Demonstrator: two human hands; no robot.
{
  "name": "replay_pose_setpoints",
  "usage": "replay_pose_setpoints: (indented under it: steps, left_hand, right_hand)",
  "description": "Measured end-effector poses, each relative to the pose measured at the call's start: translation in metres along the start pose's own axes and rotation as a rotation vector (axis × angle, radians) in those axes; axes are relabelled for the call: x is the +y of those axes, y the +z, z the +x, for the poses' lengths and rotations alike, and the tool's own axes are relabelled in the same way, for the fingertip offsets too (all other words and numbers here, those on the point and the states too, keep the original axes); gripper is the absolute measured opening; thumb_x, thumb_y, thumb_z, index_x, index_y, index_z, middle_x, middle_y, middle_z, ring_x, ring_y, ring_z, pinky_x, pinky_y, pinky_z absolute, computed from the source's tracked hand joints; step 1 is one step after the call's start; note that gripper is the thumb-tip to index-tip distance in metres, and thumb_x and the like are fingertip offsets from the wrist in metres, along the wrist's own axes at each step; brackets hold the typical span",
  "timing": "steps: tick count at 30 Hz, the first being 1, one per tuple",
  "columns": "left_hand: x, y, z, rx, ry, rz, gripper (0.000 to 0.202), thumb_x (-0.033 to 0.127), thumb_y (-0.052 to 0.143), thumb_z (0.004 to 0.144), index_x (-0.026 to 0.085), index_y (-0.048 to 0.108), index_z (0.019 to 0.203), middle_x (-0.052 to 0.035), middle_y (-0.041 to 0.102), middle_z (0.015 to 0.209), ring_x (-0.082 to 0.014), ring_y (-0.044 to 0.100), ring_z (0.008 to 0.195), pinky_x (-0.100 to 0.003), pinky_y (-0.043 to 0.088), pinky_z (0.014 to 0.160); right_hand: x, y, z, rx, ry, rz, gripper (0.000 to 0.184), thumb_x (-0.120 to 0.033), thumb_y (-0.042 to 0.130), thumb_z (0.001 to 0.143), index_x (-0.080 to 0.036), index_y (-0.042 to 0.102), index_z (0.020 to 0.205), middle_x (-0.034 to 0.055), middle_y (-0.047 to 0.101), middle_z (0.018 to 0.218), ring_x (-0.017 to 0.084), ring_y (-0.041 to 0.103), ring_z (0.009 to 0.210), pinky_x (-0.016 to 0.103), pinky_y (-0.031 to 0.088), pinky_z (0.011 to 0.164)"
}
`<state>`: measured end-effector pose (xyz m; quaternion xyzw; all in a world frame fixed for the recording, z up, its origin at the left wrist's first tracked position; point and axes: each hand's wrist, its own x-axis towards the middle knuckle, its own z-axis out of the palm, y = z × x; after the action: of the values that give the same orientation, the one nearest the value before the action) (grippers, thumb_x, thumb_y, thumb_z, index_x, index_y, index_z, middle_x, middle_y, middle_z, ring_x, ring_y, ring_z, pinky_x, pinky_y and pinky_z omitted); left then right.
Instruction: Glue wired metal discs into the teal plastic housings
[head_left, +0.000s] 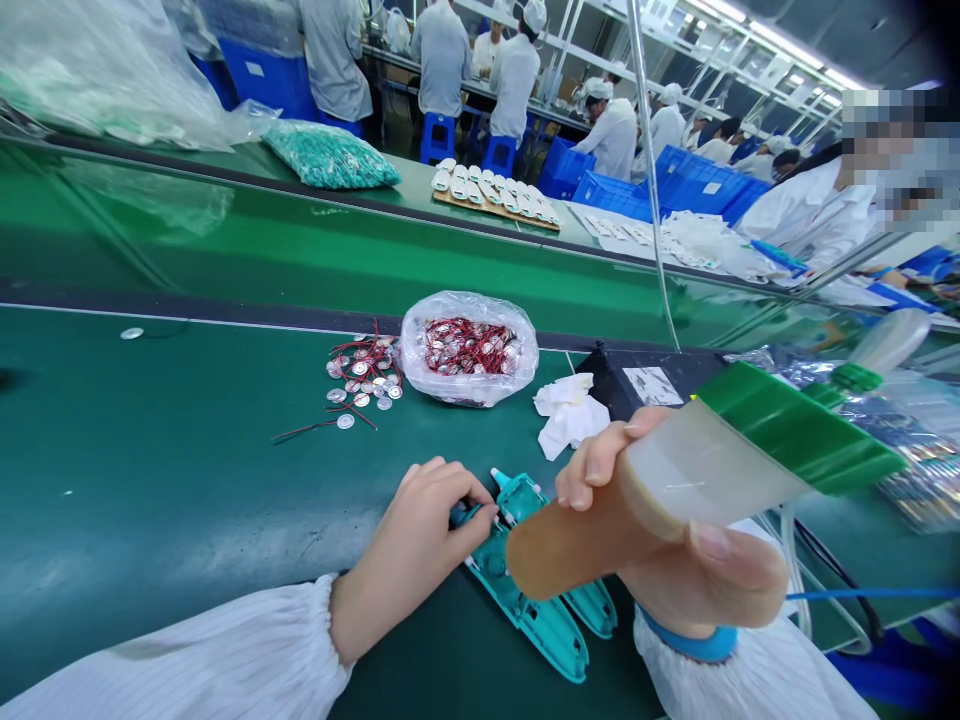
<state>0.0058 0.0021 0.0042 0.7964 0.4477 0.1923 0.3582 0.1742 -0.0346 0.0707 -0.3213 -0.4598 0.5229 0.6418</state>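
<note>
Okay, green conveyor bench [150, 480] runs across in front of me, clear bag of red-wired metal discs [469, 348] on it, loose discs [364, 380] spilled just beside, crumpled tissue [570, 415] near the bag. Right hand [705, 590] grips a flat translucent paddle [712, 470] with a green band, raised off the bench; left hand [409, 555] pinches teal plastic casings [517, 590] lying on the bench right below it

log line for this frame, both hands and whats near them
left hand: fingers on teal plastic housing | right hand: holds green-edged translucent piece | nearby: bag of red-wired metal discs
</note>
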Motion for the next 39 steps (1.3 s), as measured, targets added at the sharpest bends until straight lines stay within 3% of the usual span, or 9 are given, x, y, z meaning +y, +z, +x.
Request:
replay_pose_setpoints:
  steps: [15,39]
  left_hand:
    - [0.000,0.000,0.000,-0.010,0.005,-0.021,0.013,0.021,0.052,0.081,0.022,0.060,0.070,0.0026,0.065,0.074,-0.0179,0.055,0.075,-0.033,0.036,0.073]
    - [0.000,-0.001,-0.001,-0.012,0.005,-0.026,0.014,0.021,0.054,0.081,0.023,0.059,0.069,0.0030,0.065,0.074,-0.0176,0.054,0.075,-0.032,0.035,0.072]
  right_hand:
    - [0.006,0.004,-0.002,0.164,-0.085,0.018,0.030,-0.036,0.065,0.065,-0.027,0.057,0.092,0.0015,0.060,0.072,0.020,0.055,0.061,0.035,0.043,0.056]
    - [-0.005,-0.004,-0.008,0.058,-0.086,-0.056,0.035,-0.038,0.064,0.070,-0.024,0.054,0.100,0.0024,0.056,0.077,0.019,0.054,0.065,0.035,0.047,0.058]
